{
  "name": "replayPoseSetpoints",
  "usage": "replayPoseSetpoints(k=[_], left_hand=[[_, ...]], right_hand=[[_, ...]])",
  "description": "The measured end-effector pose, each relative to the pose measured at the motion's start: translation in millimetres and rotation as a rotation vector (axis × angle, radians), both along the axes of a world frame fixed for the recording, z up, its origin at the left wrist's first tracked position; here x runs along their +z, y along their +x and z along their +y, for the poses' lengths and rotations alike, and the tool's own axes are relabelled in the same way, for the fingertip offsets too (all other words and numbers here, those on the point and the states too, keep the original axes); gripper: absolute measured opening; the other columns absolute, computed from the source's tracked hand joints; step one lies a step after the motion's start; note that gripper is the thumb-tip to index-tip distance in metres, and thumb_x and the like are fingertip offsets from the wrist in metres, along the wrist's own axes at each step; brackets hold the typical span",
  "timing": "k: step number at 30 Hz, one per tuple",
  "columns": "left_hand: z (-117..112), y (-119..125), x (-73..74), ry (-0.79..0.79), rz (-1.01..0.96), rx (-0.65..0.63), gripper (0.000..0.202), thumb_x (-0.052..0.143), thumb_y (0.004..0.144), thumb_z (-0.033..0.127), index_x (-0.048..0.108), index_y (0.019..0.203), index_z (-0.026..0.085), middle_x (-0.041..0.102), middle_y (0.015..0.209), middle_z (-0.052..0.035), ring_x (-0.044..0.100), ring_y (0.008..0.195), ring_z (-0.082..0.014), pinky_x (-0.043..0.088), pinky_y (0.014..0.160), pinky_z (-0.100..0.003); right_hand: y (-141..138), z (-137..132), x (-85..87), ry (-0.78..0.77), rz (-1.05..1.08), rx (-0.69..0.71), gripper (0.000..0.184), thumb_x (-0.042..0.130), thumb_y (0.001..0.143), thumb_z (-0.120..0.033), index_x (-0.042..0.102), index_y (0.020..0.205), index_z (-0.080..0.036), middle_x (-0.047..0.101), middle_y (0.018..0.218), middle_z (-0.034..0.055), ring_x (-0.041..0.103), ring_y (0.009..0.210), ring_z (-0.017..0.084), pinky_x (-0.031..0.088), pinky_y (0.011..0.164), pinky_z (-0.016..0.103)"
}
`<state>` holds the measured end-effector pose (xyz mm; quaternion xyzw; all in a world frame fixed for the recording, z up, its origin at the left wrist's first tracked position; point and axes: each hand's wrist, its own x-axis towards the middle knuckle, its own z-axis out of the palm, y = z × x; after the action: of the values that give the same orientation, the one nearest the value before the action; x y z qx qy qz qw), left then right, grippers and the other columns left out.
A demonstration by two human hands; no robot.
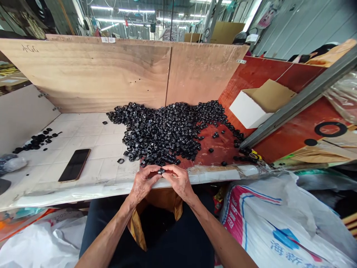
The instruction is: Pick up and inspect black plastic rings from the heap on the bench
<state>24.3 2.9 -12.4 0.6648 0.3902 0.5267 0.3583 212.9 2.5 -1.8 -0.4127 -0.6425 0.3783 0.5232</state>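
My left hand and my right hand meet at the front edge of the workbench. Between their fingertips they pinch one small black ring-shaped part, and both hands are closed on it. The fingers cover much of the part, so its details are hard to make out. Just beyond my hands spreads a large heap of similar black parts, reaching back to the wooden board. One loose black ring lies left of the heap. Below my hands, an open yellow-brown bag sits at my lap, dark inside.
A phone lies on the bench's left side, near a small group of black pieces. A wooden board closes the back. An open white box leans at right behind a metal post. Large white sacks stand beside me.
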Motion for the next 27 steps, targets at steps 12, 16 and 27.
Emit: replayPoseSetpoints(k=[12,16,27], left_hand=[[1,-2,0.6,0.103,0.082,-0.004,0.017,0.070,0.096,0.033,0.076,0.107,0.021,0.078,0.109,-0.0097,0.073,0.106,-0.0235,0.061,0.096,-0.043],[0,-2,1.0,0.078,0.084,-0.043,0.016,0.069,0.097,0.029,0.075,0.110,0.023,0.077,0.114,-0.0090,0.072,0.108,-0.0220,0.059,0.099,-0.041],[1,-2,-6.8,0.057,0.076,-0.006,0.020,0.071,0.096,0.031,0.074,0.113,0.023,0.076,0.111,-0.0085,0.071,0.107,-0.0226,0.058,0.098,-0.041]], right_hand=[[-5,0,-2.9,0.113,-0.274,-0.051,0.023,0.058,0.102,-0.032,0.071,0.086,-0.020,0.071,0.081,0.0044,0.065,0.068,0.016,0.053,0.065,0.026],[-13,2,-4.9,0.180,-0.394,-0.111,0.031,0.053,0.105,-0.032,0.069,0.080,-0.022,0.062,0.067,0.0008,0.058,0.062,0.014,0.048,0.064,0.025],[-2,1,1.6,0.235,-0.367,-0.034,0.020,0.055,0.102,-0.026,0.074,0.096,-0.024,0.068,0.082,0.0047,0.065,0.075,0.019,0.053,0.070,0.030]])
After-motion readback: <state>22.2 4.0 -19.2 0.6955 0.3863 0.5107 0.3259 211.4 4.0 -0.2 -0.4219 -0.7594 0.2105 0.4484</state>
